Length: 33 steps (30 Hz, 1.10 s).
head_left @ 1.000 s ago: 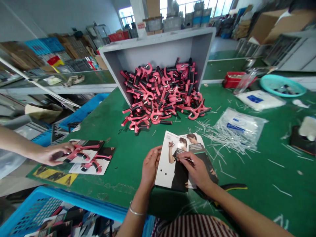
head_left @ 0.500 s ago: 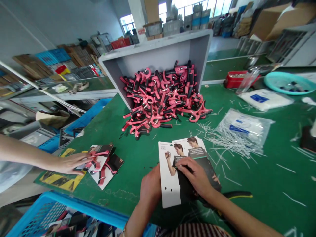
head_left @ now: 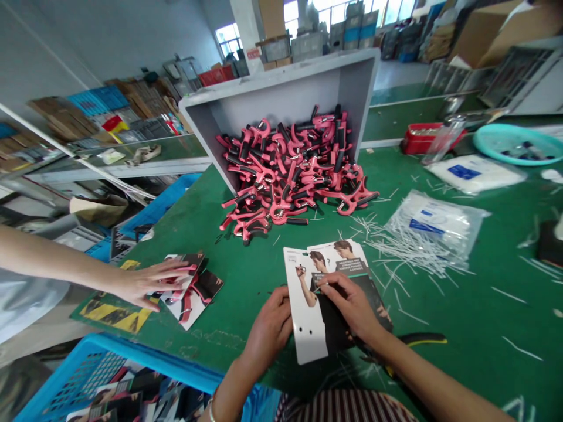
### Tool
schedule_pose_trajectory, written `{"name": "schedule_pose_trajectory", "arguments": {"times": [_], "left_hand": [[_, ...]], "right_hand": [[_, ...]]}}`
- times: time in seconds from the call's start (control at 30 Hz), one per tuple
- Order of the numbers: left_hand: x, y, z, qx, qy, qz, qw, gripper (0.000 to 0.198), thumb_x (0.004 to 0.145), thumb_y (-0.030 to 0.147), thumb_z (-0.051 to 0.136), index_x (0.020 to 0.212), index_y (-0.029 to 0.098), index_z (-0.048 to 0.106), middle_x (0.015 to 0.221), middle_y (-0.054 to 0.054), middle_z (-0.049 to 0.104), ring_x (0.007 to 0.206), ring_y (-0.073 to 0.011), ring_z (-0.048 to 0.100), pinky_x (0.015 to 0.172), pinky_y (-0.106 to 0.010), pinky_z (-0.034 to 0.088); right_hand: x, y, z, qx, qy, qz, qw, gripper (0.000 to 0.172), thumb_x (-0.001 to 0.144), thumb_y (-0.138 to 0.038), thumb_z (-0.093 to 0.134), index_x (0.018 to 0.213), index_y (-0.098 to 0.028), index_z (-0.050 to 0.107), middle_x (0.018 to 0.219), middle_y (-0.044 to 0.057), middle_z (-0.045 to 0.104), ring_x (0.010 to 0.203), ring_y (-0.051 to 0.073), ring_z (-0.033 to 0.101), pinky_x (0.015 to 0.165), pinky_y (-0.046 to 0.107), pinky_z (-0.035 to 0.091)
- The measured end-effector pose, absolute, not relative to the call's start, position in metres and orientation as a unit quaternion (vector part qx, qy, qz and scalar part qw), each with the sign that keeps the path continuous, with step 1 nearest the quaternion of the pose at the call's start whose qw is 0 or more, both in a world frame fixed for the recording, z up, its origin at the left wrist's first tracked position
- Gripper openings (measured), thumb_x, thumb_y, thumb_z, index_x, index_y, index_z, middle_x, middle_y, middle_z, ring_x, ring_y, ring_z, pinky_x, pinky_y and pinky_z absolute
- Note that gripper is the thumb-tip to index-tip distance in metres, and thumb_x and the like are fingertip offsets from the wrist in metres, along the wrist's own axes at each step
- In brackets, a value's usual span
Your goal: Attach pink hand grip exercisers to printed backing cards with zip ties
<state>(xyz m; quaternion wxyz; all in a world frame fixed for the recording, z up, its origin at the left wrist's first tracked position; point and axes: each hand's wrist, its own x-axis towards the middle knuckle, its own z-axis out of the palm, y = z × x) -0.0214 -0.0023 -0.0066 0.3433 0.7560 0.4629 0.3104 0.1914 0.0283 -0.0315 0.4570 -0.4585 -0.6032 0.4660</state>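
A printed packaging card [head_left: 308, 340] with a picture of a person's arm is tilted up in front of me. My left hand [head_left: 270, 322] grips its left edge, some fingertips hidden behind it. Over the card's dark middle, my right hand [head_left: 352, 305] pinches a thin pale strip that looks like a cable tie [head_left: 322, 288]. More cards [head_left: 347, 249] lie behind this one. Cutting pliers with black-and-yellow handles [head_left: 422, 339] lie partly under my right forearm. Beyond the cards, pink-and-black hand grip trainers [head_left: 290, 176] spill out of a grey crate [head_left: 281, 88].
At left, a co-worker's hand [head_left: 152, 284] rests on carded hand grips [head_left: 191, 313]. A blue basket [head_left: 153, 363] with carded goods stands at the front left. Loose white cable ties [head_left: 404, 252] and their bag [head_left: 440, 220] lie right. Behind are a red box [head_left: 417, 140] and turquoise tray [head_left: 505, 161].
My left hand has come further out from behind the card's left edge. The card has shifted slightly right and up. The co-worker's hand has moved further over the carded grips.
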Motion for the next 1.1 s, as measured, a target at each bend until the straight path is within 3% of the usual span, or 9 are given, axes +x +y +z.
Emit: {"name": "schedule_pose_trajectory", "arguments": {"times": [0.1,0.2,0.43,0.6,0.7,0.83,1.1], "left_hand": [[-0.011,0.01,-0.026,0.722,0.479,0.298,0.4,0.019,0.084,0.017,0.057,0.091,0.017,0.075,0.091,-0.008,0.07,0.085,-0.0215,0.062,0.081,-0.031,0.05],[-0.003,0.013,-0.039,0.686,0.515,0.272,0.436,0.018,0.081,0.014,0.056,0.078,0.013,0.073,0.069,-0.005,0.068,0.064,-0.0169,0.057,0.063,-0.025,0.048],[0.001,-0.004,-0.044,0.674,0.526,0.293,0.429,0.023,0.076,0.015,0.061,0.094,0.017,0.076,0.094,-0.009,0.075,0.077,-0.0226,0.063,0.076,-0.031,0.05],[0.002,0.001,-0.05,0.676,0.543,0.28,0.412,0.015,0.077,0.016,0.06,0.077,0.014,0.075,0.068,-0.007,0.072,0.059,-0.0192,0.057,0.058,-0.028,0.045],[0.0,0.0,-0.045,0.691,0.528,0.307,0.387,0.016,0.08,0.019,0.06,0.073,0.014,0.074,0.073,-0.007,0.071,0.064,-0.0193,0.06,0.063,-0.028,0.046],[-0.004,-0.004,-0.041,0.722,0.482,0.341,0.361,0.016,0.082,0.02,0.06,0.083,0.018,0.075,0.091,-0.008,0.073,0.081,-0.0205,0.063,0.076,-0.029,0.048],[0.0,0.002,-0.06,0.671,0.529,0.337,0.395,0.015,0.078,0.017,0.06,0.066,0.012,0.068,0.067,-0.005,0.067,0.06,-0.0163,0.058,0.059,-0.026,0.046]], "right_hand": [[0.191,0.028,-0.029,-0.44,-0.63,0.459,0.445,0.012,0.094,-0.029,0.056,0.097,-0.023,0.066,0.098,0.003,0.065,0.095,0.019,0.06,0.088,0.031,0.043],[0.189,0.028,-0.027,-0.421,-0.661,0.443,0.435,0.011,0.094,-0.027,0.056,0.095,-0.023,0.067,0.098,0.003,0.064,0.096,0.019,0.059,0.089,0.031,0.042],[0.193,0.03,-0.025,-0.416,-0.661,0.455,0.428,0.013,0.096,-0.027,0.054,0.098,-0.023,0.065,0.098,0.003,0.063,0.096,0.018,0.059,0.089,0.03,0.042],[0.192,0.029,-0.026,-0.398,-0.68,0.452,0.418,0.014,0.096,-0.029,0.053,0.096,-0.023,0.065,0.099,0.003,0.062,0.096,0.018,0.058,0.088,0.031,0.042],[0.194,0.03,-0.024,-0.409,-0.675,0.455,0.412,0.013,0.096,-0.03,0.053,0.097,-0.023,0.064,0.097,0.003,0.062,0.093,0.018,0.058,0.085,0.03,0.042],[0.198,0.032,-0.021,-0.404,-0.691,0.455,0.39,0.012,0.096,-0.026,0.052,0.097,-0.022,0.062,0.096,0.002,0.062,0.089,0.018,0.058,0.083,0.03,0.043],[0.197,0.032,-0.02,-0.365,-0.745,0.416,0.372,0.019,0.096,-0.014,0.046,0.1,-0.023,0.062,0.099,0.004,0.061,0.097,0.018,0.056,0.09,0.032,0.042]]}}
